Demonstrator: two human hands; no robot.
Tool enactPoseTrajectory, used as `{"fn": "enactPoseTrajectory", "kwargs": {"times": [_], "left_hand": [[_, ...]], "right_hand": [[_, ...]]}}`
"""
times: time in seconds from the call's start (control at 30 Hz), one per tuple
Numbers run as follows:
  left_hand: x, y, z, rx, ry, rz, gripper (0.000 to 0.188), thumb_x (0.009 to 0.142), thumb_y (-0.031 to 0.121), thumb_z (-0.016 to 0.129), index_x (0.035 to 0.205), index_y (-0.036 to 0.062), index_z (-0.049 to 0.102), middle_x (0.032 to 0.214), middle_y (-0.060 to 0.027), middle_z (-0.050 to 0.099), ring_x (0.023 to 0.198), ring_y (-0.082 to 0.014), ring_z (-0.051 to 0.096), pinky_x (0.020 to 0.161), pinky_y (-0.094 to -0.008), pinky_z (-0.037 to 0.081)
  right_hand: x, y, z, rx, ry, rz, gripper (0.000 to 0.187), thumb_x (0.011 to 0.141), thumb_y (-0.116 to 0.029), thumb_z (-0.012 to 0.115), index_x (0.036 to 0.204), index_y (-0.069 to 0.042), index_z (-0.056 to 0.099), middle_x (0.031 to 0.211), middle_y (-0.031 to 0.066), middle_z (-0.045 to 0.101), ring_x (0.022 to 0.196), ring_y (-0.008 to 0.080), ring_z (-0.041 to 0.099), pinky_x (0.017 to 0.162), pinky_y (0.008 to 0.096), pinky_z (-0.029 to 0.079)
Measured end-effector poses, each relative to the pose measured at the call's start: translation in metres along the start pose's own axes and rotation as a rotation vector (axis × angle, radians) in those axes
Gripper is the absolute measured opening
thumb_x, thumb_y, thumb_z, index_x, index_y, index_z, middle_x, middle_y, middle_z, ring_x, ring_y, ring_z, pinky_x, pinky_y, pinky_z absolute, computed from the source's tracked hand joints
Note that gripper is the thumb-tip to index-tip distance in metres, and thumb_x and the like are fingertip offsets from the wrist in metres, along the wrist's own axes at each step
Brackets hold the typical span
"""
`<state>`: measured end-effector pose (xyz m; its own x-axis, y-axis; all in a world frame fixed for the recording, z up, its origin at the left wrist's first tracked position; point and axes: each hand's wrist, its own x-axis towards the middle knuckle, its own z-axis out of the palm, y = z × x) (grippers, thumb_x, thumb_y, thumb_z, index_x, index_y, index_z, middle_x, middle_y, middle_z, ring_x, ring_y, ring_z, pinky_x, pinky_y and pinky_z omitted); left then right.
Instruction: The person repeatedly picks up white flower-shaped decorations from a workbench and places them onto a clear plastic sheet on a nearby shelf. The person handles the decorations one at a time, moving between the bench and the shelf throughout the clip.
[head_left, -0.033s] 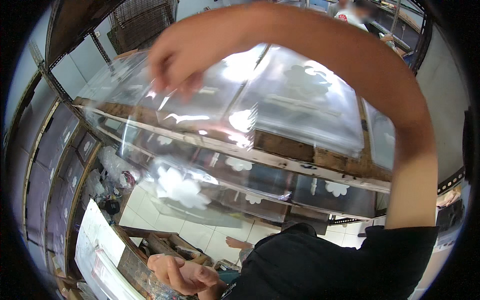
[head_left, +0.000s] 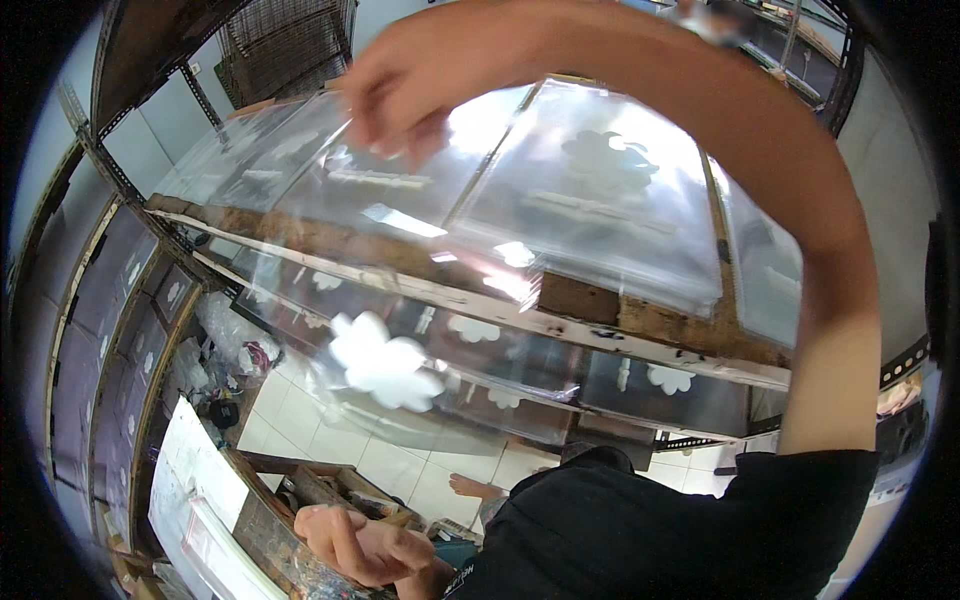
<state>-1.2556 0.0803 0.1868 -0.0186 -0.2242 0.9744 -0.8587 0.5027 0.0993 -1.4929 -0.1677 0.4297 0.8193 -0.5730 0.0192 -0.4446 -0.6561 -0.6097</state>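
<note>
My right arm reaches up and across, and my right hand [head_left: 405, 95] is closed on the upper edge of a clear plastic sheet [head_left: 400, 285]. The sheet hangs down, blurred and glossy, bearing a white flower shape [head_left: 383, 362] near its lower end. Behind it, similar clear sheets [head_left: 600, 200] with pale flower shapes lie on a wooden rack shelf [head_left: 600, 310]. Low at the left, my left hand [head_left: 365, 545] is half curled, thumb apart from the fingers, with nothing visible in it. It is beside a paint-stained wooden bench [head_left: 275, 530].
Lower rack levels hold more flower-printed sheets [head_left: 665, 390]. Another shelf rack [head_left: 110, 370] stands at the left, near crumpled clear plastic [head_left: 225, 330]. A white board [head_left: 195, 480] leans by the bench. Wire racks [head_left: 285, 50] stand at the back, and another person [head_left: 715, 22] is at the far right.
My right hand has moved to the right and slightly up, bringing the hanging plastic sheet with it. My left hand has hardly moved.
</note>
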Motion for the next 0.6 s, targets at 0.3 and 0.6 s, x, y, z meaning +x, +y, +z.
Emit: {"fn": "enactPoseTrajectory", "kwargs": {"times": [0.3, 0.6], "left_hand": [[-0.051, 0.039, 0.034, 0.01, -0.294, -0.341, 0.033, 0.092, 0.014, 0.06, 0.122, -0.0011, 0.061, 0.09, -0.0108, 0.053, 0.081, -0.0248, 0.047, 0.074, -0.0394, 0.037], [-0.094, 0.044, 0.039, 0.126, -0.472, -0.449, 0.028, 0.085, 0.006, 0.066, 0.113, 0.0027, 0.066, 0.087, -0.0104, 0.056, 0.085, -0.0283, 0.05, 0.081, -0.0421, 0.039]], "right_hand": [[-0.163, 0.14, -0.052, 0.189, 0.072, 0.547, 0.017, 0.086, -0.01, 0.058, 0.101, -0.002, 0.06, 0.095, 0.0073, 0.065, 0.083, 0.017, 0.068, 0.072, 0.0306, 0.056], [-0.152, 0.161, -0.04, 0.199, 0.053, 0.511, 0.017, 0.086, -0.01, 0.059, 0.1, 0.0, 0.059, 0.092, 0.0076, 0.063, 0.081, 0.017, 0.067, 0.072, 0.0313, 0.057]]}}
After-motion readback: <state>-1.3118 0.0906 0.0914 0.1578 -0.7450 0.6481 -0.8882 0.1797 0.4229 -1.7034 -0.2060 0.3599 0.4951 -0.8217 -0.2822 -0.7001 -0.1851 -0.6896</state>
